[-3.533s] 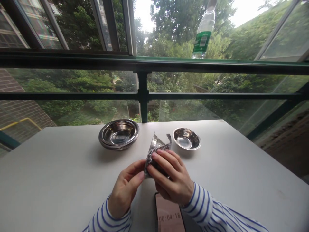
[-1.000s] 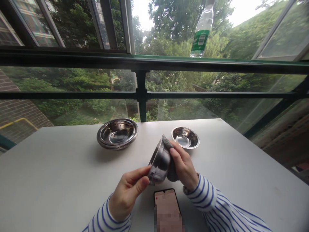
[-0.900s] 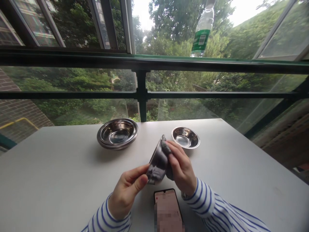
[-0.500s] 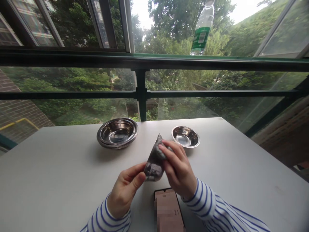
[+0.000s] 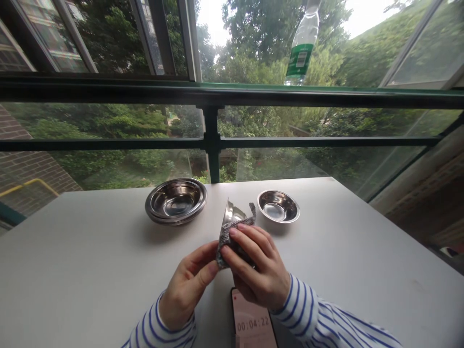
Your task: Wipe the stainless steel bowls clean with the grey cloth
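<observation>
Above the table's middle, a small metal bowl (image 5: 232, 212) is held tilted on its edge. My left hand (image 5: 186, 285) pinches its rim at the lower left between thumb and fingers. A grey checked cloth (image 5: 225, 234) lies over the bowl's outer side, and my right hand (image 5: 259, 268) presses it there with bent fingers. One corner of the cloth sticks up past the bowl. Part of the bowl is hidden by the cloth and fingers.
Stacked metal bowls (image 5: 176, 203) stand at the back left of the white table (image 5: 90, 270). A single metal bowl (image 5: 278, 207) sits at the back right. Below my right hand lies a phone (image 5: 253, 321) showing a timer. A plastic bottle (image 5: 300, 55) stands on the railing (image 5: 145, 92).
My right hand has slid the cloth down along the bowl's outside, toward my left hand. The bowl's upper part now shows bare. My left hand keeps its hold on the rim.
</observation>
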`<state>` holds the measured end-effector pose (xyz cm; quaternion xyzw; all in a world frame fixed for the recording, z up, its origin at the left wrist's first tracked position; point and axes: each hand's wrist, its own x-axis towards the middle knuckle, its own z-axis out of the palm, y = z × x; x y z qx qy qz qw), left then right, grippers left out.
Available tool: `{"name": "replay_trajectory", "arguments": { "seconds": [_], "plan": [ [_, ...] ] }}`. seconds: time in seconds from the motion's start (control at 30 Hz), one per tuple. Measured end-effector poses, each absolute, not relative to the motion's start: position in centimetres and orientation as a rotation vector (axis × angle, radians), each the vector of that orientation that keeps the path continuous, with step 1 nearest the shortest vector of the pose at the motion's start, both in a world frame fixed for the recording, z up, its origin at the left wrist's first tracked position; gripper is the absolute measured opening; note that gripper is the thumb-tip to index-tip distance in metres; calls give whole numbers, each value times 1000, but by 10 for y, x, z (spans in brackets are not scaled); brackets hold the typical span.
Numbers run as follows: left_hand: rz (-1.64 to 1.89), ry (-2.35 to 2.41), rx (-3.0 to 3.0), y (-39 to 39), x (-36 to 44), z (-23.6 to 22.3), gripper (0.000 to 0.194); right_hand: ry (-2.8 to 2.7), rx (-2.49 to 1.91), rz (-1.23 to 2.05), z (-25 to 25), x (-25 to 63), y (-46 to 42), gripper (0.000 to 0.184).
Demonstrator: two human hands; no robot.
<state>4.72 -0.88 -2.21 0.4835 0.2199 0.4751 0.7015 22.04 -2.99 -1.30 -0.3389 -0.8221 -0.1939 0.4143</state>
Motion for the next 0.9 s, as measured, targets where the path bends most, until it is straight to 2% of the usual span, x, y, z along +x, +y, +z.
{"name": "replay_trajectory", "arguments": {
  "seconds": [0.17, 0.3, 0.53, 0.67, 0.83, 0.9],
  "plan": [
    [1096, 455, 981, -7, 50, -21, 32, -2114, -845, -613, -15, 219, -29, 37],
    [1147, 467, 901, -5, 53, -17, 26, -2171, -761, -699, -16, 217, -29, 36],
    [1190, 531, 889, -8, 56, -15, 31, -2208, -693, -746, -19, 217, -28, 35],
    [1164, 553, 1029, -9, 53, -21, 31, -2140, -760, -608, -15, 222, -27, 37],
    [1099, 558, 1146, -10, 53, -29, 27, -1891, -1067, -247, -9, 226, -24, 42],
    [1113, 573, 1121, -9, 54, -31, 28, -1860, -1104, -232, -10, 224, -25, 43]
  ]
}}
